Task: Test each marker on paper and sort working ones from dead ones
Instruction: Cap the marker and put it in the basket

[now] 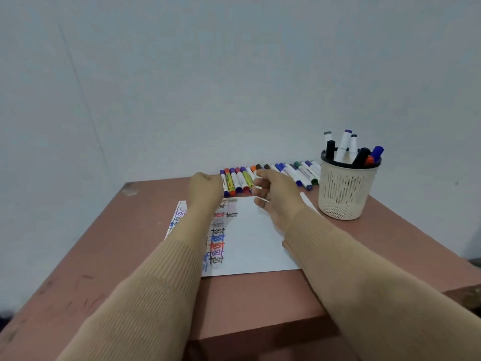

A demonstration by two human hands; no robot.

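My left hand (205,190) is curled at the left end of the marker row (238,181). The fingers face away, so I can't tell if it grips one. My right hand (276,196) hovers over the row's middle, fingers apart and half bent, holding nothing. I'd say we're choosing the next marker to test. Next up: pinch one barrel, uncap it, and scribble on the bare right half of the paper (255,243). The markers lie capped, side by side, at the table's (117,256) far edge, and more stand in the mesh cup (346,194).
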